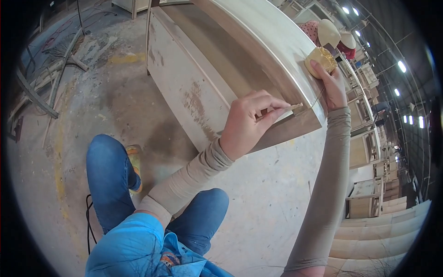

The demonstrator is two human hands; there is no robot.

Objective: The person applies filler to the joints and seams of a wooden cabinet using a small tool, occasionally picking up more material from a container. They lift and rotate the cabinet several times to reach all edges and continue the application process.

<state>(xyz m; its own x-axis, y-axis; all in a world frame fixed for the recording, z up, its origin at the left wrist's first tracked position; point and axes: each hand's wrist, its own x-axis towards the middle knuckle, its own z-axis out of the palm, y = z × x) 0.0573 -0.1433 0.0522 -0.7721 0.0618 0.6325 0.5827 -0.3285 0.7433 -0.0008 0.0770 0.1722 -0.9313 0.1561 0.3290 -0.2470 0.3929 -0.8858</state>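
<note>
My left hand point(247, 120) is closed, pinching a thin pale stick point(294, 107) between thumb and fingertips. The stick's tip lies at the corner of a whitish wooden cabinet point(272, 51), close over the frame around its open recess. My right hand point(333, 87) grips a pale yellow rounded lump point(320, 63) with a rough, crumbly top, holding it beside the cabinet's edge; what it is made of I cannot tell. Brown smeared patches point(196, 106) mark the cabinet's side panel.
Wooden frame pieces point(50, 87) lie on the stained concrete floor point(124, 97) at left. A black cable point(88, 217) runs beside my knee. Two people in pale hats point(328, 33) are beyond the cabinet. Unfinished furniture point(364, 194) and stacked pale panels point(378, 235) line the right side.
</note>
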